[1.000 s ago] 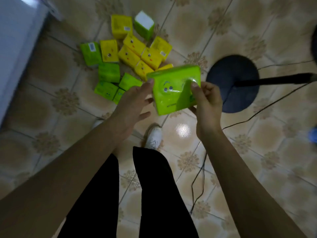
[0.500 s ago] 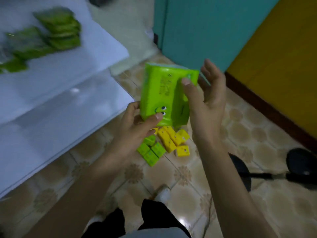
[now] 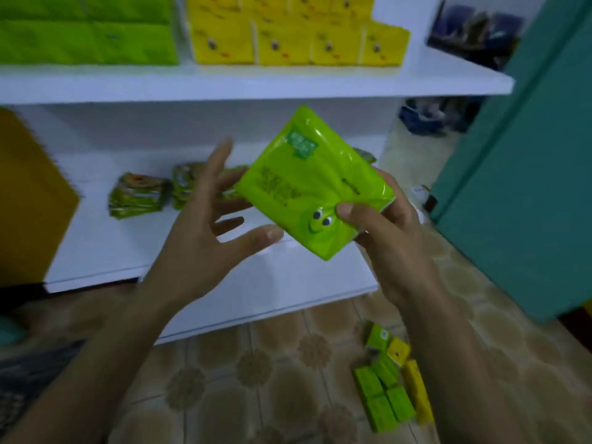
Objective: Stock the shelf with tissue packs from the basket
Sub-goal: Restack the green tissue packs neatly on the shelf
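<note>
White shelf unit on a tiled floor. The upper board (image 3: 288, 88) is full of yellow packs (image 3: 288, 40). The lower board (image 3: 96, 245) carries a few dark green packs (image 3: 137, 195) toward the back.

The green tissue pack (image 3: 307, 184) is tilted in the air before the lower board. The right hand (image 3: 390, 238) is clamped on its lower corner, thumb on the face. The left hand (image 3: 198, 232) is spread apart, at the pack's left edge.

The wrapper is glossy and creased, so the pack is likely light, soft and slippery; grip it across the broad faces. There is bare board ahead, and the teal door (image 3: 519, 187) crowds the right.

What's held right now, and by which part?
The right hand grips a green pack by the end with the printed eyes, thumb on the front. The left hand is open beside it.
</note>
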`<action>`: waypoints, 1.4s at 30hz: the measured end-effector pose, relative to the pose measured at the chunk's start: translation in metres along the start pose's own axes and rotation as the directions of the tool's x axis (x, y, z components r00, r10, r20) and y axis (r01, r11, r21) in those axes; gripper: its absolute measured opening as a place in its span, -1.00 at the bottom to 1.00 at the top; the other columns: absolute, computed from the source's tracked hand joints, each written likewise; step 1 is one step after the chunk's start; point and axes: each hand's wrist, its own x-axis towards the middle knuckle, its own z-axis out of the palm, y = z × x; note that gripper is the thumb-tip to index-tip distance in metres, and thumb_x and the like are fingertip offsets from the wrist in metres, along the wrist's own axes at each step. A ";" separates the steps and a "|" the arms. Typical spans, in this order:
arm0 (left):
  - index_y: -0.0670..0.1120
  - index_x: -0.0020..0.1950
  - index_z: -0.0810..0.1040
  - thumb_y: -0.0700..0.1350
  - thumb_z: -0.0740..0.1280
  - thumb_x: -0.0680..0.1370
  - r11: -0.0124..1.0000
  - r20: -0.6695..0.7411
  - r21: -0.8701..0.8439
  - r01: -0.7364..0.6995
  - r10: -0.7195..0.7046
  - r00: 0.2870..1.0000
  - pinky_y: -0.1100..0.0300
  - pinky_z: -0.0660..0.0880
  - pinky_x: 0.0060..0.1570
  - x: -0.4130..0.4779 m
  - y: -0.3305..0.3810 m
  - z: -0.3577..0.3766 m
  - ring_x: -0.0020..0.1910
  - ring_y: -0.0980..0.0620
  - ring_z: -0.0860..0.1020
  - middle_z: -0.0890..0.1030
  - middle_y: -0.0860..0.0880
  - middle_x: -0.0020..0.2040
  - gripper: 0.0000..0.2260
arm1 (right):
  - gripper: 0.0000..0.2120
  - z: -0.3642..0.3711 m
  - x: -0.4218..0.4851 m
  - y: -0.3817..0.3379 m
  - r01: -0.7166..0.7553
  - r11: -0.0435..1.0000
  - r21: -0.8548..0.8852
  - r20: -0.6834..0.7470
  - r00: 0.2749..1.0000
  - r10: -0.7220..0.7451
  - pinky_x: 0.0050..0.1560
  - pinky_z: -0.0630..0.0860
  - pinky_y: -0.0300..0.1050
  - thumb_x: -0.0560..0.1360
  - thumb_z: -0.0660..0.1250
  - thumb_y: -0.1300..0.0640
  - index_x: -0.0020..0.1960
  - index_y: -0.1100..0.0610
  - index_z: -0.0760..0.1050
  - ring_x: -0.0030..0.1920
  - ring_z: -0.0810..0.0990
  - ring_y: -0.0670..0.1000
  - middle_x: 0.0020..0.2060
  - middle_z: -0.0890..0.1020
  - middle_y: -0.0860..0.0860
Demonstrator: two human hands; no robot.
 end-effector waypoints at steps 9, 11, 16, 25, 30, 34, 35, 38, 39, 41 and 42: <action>0.25 0.30 0.33 0.11 0.35 0.44 0.925 -0.258 0.340 -0.171 0.267 0.929 0.23 0.47 0.19 0.034 -0.011 -0.121 0.26 0.13 0.48 0.49 0.10 0.29 -0.55 | -0.23 0.133 0.058 -0.009 0.237 0.954 -0.184 0.166 0.964 -0.208 0.00 0.60 -0.14 0.31 0.53 -0.01 0.42 -0.03 0.23 0.14 0.59 -0.12 0.34 0.43 -0.11; 0.14 0.33 0.33 0.13 0.28 0.45 0.838 -0.321 0.523 -0.154 0.361 0.875 0.47 0.26 0.24 0.051 -0.012 -0.142 0.36 0.05 0.33 0.39 -0.03 0.37 -0.55 | -0.12 0.154 0.082 -0.011 0.349 0.898 -0.268 0.308 0.914 -0.264 0.08 0.58 -0.10 0.29 0.51 0.03 0.49 0.02 0.13 0.24 0.53 -0.10 0.37 0.40 -0.14; -0.05 0.35 0.41 0.10 0.33 0.48 0.726 -0.338 0.677 -0.123 0.455 0.824 0.58 0.21 0.12 0.115 -0.003 -0.200 0.20 0.20 0.39 0.48 0.06 0.24 -0.52 | 0.05 0.199 0.172 -0.022 0.553 0.734 -0.394 0.457 0.811 -0.366 0.12 0.56 -0.16 0.30 0.50 0.06 0.55 0.01 -0.13 0.19 0.56 -0.15 0.38 0.40 -0.05; 0.10 0.42 0.30 0.17 0.34 0.38 0.582 -0.230 0.802 -0.132 0.505 0.832 0.13 0.46 0.11 0.265 0.052 -0.321 0.09 0.15 0.57 0.62 0.10 0.08 -0.38 | -0.30 0.289 0.359 -0.074 0.710 0.506 -0.490 0.546 0.702 -0.457 0.07 0.58 -0.11 0.36 0.51 0.02 0.43 -0.10 0.29 0.04 0.63 -0.04 0.23 0.51 -0.07; 0.13 0.46 0.23 0.20 0.28 0.49 0.369 -0.206 0.928 0.052 0.389 0.898 0.05 0.42 0.06 0.341 0.042 -0.383 0.17 -0.01 0.52 0.55 0.08 0.21 -0.44 | -0.30 0.353 0.445 -0.066 0.638 0.460 -0.618 0.539 0.770 -0.343 0.31 0.40 -0.03 0.39 0.48 -0.01 0.46 0.01 0.29 0.27 0.46 0.03 0.34 0.44 0.04; 0.02 0.50 0.19 0.07 0.25 0.57 0.290 -0.111 0.955 0.067 0.140 0.984 0.00 0.37 0.24 0.397 0.014 -0.431 0.35 -0.08 0.38 0.41 -0.03 0.39 -0.47 | -0.29 0.392 0.485 -0.043 0.527 0.493 -0.692 0.505 0.842 -0.190 0.33 0.33 -0.11 0.40 0.48 0.05 0.47 0.06 0.28 0.33 0.43 0.07 0.41 0.39 0.05; 0.00 0.50 0.18 0.05 0.25 0.57 0.296 -0.081 0.954 0.049 0.097 0.992 -0.03 0.33 0.30 0.407 0.008 -0.441 0.39 -0.09 0.33 0.36 -0.06 0.43 -0.46 | -0.30 0.397 0.493 -0.037 0.498 0.499 -0.709 0.489 0.857 -0.160 0.31 0.34 -0.12 0.40 0.48 0.06 0.47 0.07 0.28 0.31 0.44 0.08 0.39 0.40 0.06; -0.01 0.54 0.06 0.09 0.23 0.57 0.218 -0.075 0.973 0.074 -0.003 0.997 -0.09 0.20 0.40 0.427 -0.007 -0.470 0.49 -0.09 0.17 0.16 -0.06 0.53 -0.39 | -0.33 0.408 0.513 -0.020 0.391 0.572 -0.721 0.418 0.904 -0.090 0.29 0.43 0.03 0.40 0.49 0.09 0.45 0.05 0.31 0.26 0.49 0.12 0.32 0.46 0.13; -0.02 0.55 0.00 0.11 0.23 0.57 0.198 -0.074 0.977 0.083 -0.048 0.996 -0.11 0.17 0.42 0.432 -0.013 -0.477 0.50 -0.09 0.13 0.11 -0.04 0.55 -0.35 | -0.36 0.410 0.518 -0.016 0.355 0.592 -0.723 0.395 0.916 -0.067 0.27 0.46 0.07 0.42 0.47 0.11 0.44 0.05 0.32 0.26 0.49 0.14 0.32 0.45 0.15; -0.01 0.56 -0.12 0.18 0.20 0.56 0.198 -0.028 0.979 0.058 -0.148 0.989 -0.16 0.10 0.44 0.437 -0.025 -0.481 0.52 -0.09 0.08 0.03 -0.04 0.56 -0.28 | -0.42 0.410 0.524 -0.011 0.283 0.608 -0.742 0.351 0.936 -0.008 0.21 0.51 0.07 0.45 0.44 0.15 0.43 0.08 0.34 0.23 0.50 0.18 0.29 0.45 0.20; 0.02 0.55 -0.19 0.21 0.18 0.55 0.201 0.010 0.979 0.028 -0.187 0.982 -0.20 0.08 0.44 0.438 -0.033 -0.479 0.53 -0.10 0.05 0.00 -0.05 0.57 -0.25 | -0.43 0.410 0.525 -0.008 0.249 0.609 -0.753 0.331 0.943 0.023 0.17 0.53 0.03 0.46 0.43 0.17 0.42 0.09 0.35 0.19 0.53 0.18 0.26 0.48 0.21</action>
